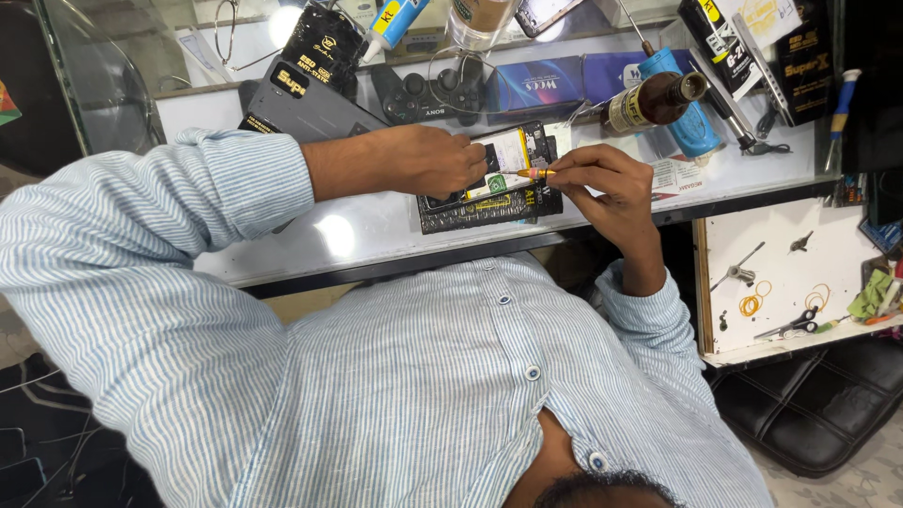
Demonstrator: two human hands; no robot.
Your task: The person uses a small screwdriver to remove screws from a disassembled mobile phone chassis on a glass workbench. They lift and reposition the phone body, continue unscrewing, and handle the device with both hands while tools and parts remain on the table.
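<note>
While the left hand [442, 160] lies palm-down across the left part of an opened smartphone [499, 169], its fingers curled over the phone's edge and pinning it flat, the right hand [602, 183] pinches a small orange-tipped tool [534, 173] between thumb and forefinger, the other fingers folded loosely behind. The tool's tip rests at the phone's right edge, just beside the pale battery [506, 150] that shows inside the open back. The phone lies on a dark ribbed work mat [480, 212] near the front of a glossy white counter [367, 235], right in front of the person, whose striped light-blue shirt [395, 376] fills the near half of the view.

Farther back on the counter, a black game controller [423, 94] sits behind the left hand, with a blue box [541, 85] to its right. A brown glass bottle [654, 99] lies tilted across a blue cylindrical bottle [687, 122] on the far right side. A black packet with gold print [320, 47] stands at the far left of that row, beside a glue tube [390, 23].

To the right, lower than the counter, a white tray [847, 245] holds orange rubber bands [751, 303], small scissors [795, 325] and a few screws or metal bits.
</note>
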